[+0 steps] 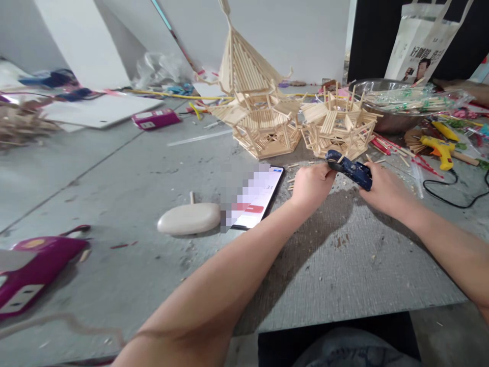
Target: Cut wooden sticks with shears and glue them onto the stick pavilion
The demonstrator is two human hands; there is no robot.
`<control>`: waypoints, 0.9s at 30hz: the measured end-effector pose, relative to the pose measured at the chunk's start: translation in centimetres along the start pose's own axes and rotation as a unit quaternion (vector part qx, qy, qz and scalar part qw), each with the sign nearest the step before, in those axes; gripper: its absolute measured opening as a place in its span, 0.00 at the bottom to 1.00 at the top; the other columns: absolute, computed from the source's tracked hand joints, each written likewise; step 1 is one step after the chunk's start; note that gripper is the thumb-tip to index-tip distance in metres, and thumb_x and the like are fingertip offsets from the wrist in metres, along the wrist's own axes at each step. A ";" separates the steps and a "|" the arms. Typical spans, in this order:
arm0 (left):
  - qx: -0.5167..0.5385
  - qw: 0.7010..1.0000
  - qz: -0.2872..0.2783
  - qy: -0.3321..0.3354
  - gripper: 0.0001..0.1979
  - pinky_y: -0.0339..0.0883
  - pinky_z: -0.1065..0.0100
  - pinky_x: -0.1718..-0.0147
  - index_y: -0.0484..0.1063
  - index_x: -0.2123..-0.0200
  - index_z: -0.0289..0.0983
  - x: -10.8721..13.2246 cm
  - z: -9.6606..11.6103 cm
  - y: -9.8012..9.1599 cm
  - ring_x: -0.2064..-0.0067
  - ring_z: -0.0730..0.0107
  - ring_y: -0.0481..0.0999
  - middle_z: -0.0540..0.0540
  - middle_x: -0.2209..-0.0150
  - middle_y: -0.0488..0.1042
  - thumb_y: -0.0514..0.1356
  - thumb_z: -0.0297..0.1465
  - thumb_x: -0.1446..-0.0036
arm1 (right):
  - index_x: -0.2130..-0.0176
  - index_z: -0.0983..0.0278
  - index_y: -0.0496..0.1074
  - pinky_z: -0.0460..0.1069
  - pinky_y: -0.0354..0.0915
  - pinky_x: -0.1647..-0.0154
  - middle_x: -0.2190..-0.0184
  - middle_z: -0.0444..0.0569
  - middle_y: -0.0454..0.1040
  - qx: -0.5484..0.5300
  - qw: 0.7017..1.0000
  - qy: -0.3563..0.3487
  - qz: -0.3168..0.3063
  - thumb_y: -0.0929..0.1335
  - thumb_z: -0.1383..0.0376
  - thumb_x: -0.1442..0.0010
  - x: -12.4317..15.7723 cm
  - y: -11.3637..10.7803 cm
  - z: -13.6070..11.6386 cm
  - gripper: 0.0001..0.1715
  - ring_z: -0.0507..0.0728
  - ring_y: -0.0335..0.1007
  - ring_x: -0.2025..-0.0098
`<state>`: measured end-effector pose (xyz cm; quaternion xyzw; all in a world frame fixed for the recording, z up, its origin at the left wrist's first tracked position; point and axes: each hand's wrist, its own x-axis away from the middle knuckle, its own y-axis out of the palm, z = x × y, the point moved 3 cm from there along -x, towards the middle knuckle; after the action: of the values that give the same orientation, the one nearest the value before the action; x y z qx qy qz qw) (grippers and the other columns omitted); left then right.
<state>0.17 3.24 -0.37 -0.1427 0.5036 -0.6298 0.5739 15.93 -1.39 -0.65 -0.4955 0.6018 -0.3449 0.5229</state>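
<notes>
A dark blue hand tool (353,172), its exact kind unclear, spans the gap between my two hands above the front of the table. My right hand (385,188) is closed around its right end. My left hand (311,186) is closed in a fist against the left end; what lies inside its fingers is hidden. Short pale stick ends show beside the tool. Just beyond stands a small open frame of wooden sticks (340,130). To its left is a larger stick model (267,127) with a tall pointed roof (244,63).
A lit phone (254,199) and a pale rounded case (189,219) lie left of my hands. At right are a yellow glue gun (439,148) with a black cord and a metal bowl (401,120) with bagged sticks. Purple boxes (156,118) sit at left; stick offcuts litter the table.
</notes>
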 end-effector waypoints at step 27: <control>0.206 0.965 -0.146 -0.069 0.10 0.54 0.74 0.80 0.73 0.80 0.33 -0.6 0.4 -1.3 0.85 0.80 0.59 0.54 0.90 0.60 0.55 0.30 0.53 | 0.70 0.62 0.61 0.48 0.56 0.74 0.75 0.46 0.67 -0.095 0.958 0.073 -0.261 0.62 0.62 0.54 -1.3 -2.1 1.5 0.08 0.53 0.61 0.74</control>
<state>-0.09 3.30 1.10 -0.1364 0.2962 -0.7857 0.5257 17.79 -0.55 1.40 -0.6561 0.5185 -0.4455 0.3198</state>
